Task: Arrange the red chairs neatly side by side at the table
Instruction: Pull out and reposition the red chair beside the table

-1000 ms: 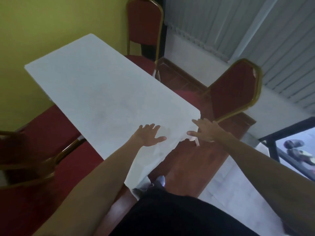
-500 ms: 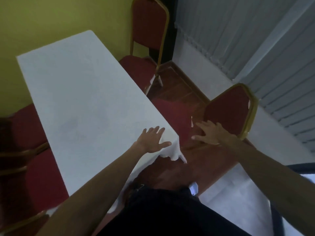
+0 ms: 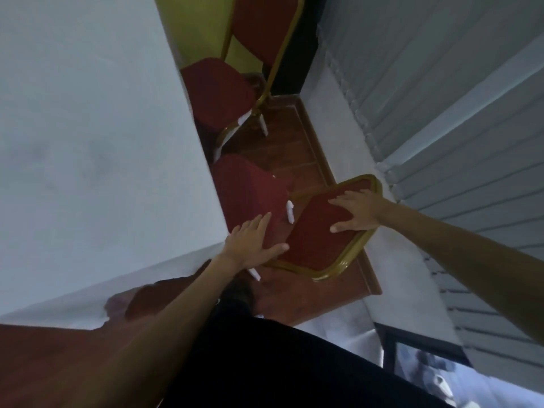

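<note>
Two red chairs at the table's (image 3: 103, 142) right edge: near chair (image 3: 318, 240) beside its near corner, far chair (image 3: 223, 92) beyond. Right hand (image 3: 357, 212) flat, fingers spread, on near chair's backrest; left hand (image 3: 250, 245) open on its seat, gripping nothing.

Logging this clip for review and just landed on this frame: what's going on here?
A person stands at the corner of a white-covered table and has both hands on the nearer red chair. The right hand lies flat on its backrest, and the left hand rests on the seat edge. A second red chair stands further along the same side. The near chair looks angled relative to the table, not lined up yet.
</note>
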